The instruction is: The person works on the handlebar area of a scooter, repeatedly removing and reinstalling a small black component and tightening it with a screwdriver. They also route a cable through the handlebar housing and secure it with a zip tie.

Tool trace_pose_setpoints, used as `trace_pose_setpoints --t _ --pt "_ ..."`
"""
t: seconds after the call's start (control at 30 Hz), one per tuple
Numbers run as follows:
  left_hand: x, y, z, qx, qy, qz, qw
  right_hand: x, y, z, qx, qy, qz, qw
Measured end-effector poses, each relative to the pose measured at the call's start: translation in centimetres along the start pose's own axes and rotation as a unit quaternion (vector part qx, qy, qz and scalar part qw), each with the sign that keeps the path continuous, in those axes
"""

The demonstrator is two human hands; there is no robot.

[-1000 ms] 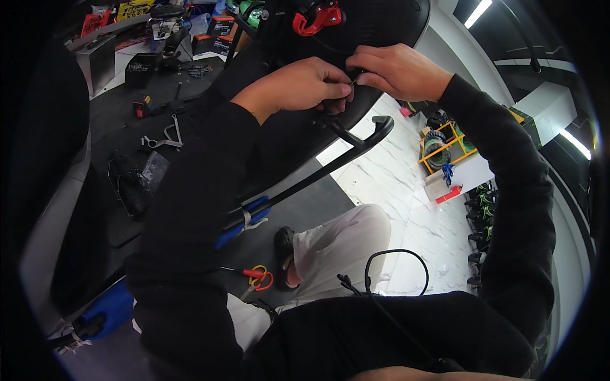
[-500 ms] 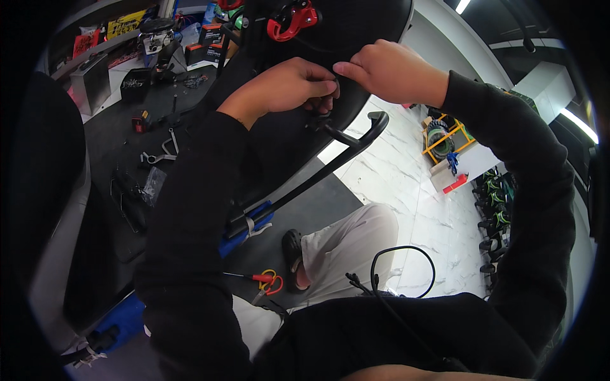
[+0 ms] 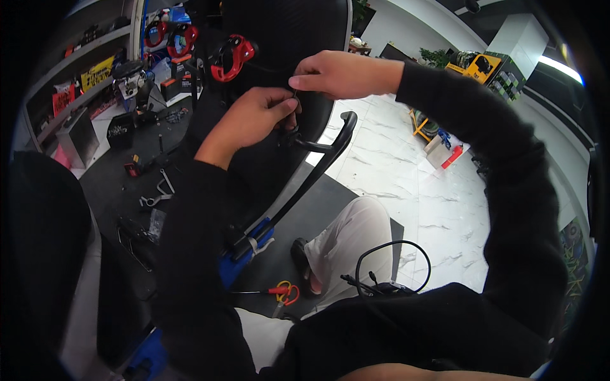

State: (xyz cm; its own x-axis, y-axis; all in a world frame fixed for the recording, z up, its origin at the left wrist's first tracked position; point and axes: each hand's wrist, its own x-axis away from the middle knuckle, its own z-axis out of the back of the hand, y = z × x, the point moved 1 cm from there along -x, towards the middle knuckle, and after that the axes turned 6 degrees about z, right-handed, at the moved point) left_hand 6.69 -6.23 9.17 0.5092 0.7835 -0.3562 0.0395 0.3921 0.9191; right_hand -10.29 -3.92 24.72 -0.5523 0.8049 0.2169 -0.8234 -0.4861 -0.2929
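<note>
Both hands meet in front of a large black panel (image 3: 286, 32), at its right edge. My left hand (image 3: 254, 120) is closed, thumb against curled fingers, just above a small dark fitting (image 3: 289, 136) at the end of a bent black tubular bar (image 3: 311, 174). My right hand (image 3: 340, 75) pinches thumb to fingers close above the left fingertips. A thin dark piece shows between the two hands, too small to name. To the left of the hands, a red ring-shaped part (image 3: 232, 58) sits against the panel.
On the dark mat at left lie a grey metal bracket (image 3: 162, 190), a clear plastic bag (image 3: 157, 222), a red-and-black tool (image 3: 132, 166) and a black bin (image 3: 119, 131). Scissors (image 3: 289, 292) and a screwdriver (image 3: 277, 291) lie below. A shelf (image 3: 95, 47) stands behind; white marbled floor (image 3: 381, 159) spreads right.
The view has shifted, showing more of the shelf and the room behind. Both hands stay together at the panel, and the thin piece between them now shows more clearly.
</note>
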Motion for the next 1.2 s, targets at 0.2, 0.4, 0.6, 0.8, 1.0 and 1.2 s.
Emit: trace_pose_setpoints --t 0.2,0.4,0.6,0.8,1.0,1.2 --pt "-0.2 -1.0 -0.2 0.049 0.004 -0.020 0.999 0.2 5.1 -3.7 -0.475 0.001 0.110 0.873" --pt "0.0 -2.1 0.1 0.113 0.015 -0.010 0.993 -3.2 7.7 -4.7 -0.489 -0.085 0.246 0.833" --pt "0.1 -1.8 0.9 0.078 -0.021 -0.009 0.997 -4.2 8.3 -5.8 -0.527 -0.060 0.298 0.793" --pt "0.7 0.0 1.2 0.052 0.003 0.031 0.998 -4.0 6.5 -7.4 -0.499 0.069 0.284 0.816" --pt "0.8 1.2 0.6 0.005 0.026 0.038 0.999 -2.8 6.0 -7.1 -0.345 0.181 0.285 0.876" --pt "0.4 0.1 1.0 0.025 0.001 0.047 0.999 -3.5 6.9 -6.2 -0.291 0.104 0.315 0.897"
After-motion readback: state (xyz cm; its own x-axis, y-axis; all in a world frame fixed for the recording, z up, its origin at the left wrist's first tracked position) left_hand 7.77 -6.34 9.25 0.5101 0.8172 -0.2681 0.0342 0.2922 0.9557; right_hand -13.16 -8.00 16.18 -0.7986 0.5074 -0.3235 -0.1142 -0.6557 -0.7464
